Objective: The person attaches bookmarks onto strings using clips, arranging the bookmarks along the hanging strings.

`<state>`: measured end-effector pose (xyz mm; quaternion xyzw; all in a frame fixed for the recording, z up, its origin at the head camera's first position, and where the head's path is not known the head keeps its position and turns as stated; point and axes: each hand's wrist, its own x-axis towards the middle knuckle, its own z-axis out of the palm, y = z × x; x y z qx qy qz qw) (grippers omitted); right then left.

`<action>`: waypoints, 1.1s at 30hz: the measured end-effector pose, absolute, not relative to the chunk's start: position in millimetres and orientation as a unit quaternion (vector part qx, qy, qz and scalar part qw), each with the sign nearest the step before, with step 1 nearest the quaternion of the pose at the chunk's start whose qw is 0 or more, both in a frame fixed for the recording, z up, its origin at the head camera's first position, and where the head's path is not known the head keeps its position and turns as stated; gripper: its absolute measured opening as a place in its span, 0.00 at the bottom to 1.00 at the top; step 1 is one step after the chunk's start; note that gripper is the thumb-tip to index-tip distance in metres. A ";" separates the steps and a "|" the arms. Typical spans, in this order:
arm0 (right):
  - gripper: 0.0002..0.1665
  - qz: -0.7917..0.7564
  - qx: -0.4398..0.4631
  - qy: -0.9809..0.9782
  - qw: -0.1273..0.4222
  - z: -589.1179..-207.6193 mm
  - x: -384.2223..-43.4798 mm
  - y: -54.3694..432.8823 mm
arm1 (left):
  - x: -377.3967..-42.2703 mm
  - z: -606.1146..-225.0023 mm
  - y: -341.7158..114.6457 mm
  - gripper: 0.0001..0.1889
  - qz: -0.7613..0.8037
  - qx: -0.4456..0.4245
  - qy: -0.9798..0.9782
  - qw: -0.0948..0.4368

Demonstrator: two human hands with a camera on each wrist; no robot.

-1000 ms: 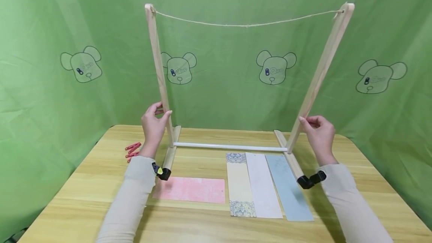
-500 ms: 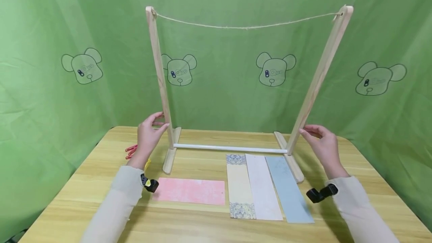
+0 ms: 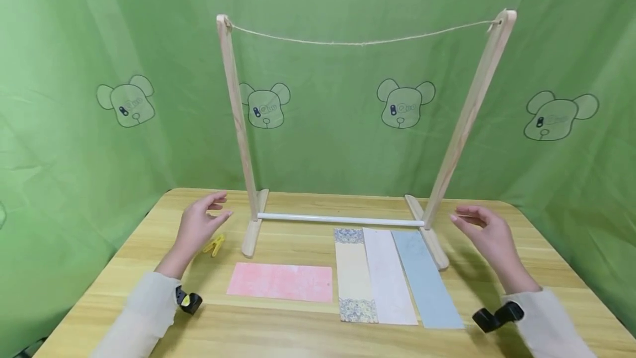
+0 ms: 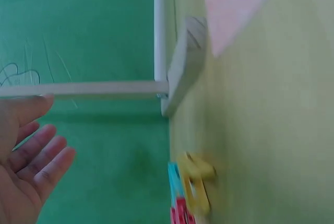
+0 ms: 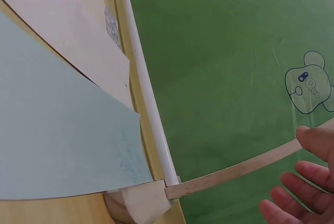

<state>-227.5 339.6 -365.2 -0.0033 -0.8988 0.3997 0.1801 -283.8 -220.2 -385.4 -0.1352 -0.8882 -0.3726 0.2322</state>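
While the wooden stand (image 3: 467,120) rises upright from the counter (image 3: 382,342) in the centre of the head view, its two posts run lengthwise up the frame, splaying toward the top, where a string (image 3: 362,43) sags between them. A white bar (image 3: 343,219) spans them crosswise near the bottom, and the feet point toward the lower edge. The left hand (image 3: 195,228) hovers outside the left post, the right hand (image 3: 489,235) outside the right one; both are clear of the wood, thumb and fingers apart. A pink strip (image 3: 280,282) lies crosswise at lower centre; patterned (image 3: 354,270), white (image 3: 390,275) and blue (image 3: 427,279) strips run lengthwise beside it.

In the left wrist view, the post runs horizontally from the left edge to the centre, the thumb tip overlapping its lower edge and the other fingers spread beneath. Yellow (image 4: 194,182), red (image 4: 181,212) and light-blue (image 4: 175,182) clothespins sit at bottom centre, blurred.

In the right wrist view, the post slants from lower centre up to the right edge, overlapped by the thumb tip, with the parted fingers below it.
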 end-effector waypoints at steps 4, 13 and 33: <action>0.29 0.389 0.010 -0.905 0.173 -370.1 -219.7 338.7 | -273.2 -391.0 -237.1 0.20 -0.367 -0.128 -0.894 0.224; 0.25 0.370 0.037 -0.917 0.143 -385.9 -202.8 335.7 | -257.3 -405.4 -266.6 0.22 -0.373 -0.084 -0.905 0.189; 0.29 0.321 0.042 -0.945 0.038 -416.1 -186.0 323.1 | -263.3 -425.0 -313.3 0.27 -0.504 0.003 -0.863 0.035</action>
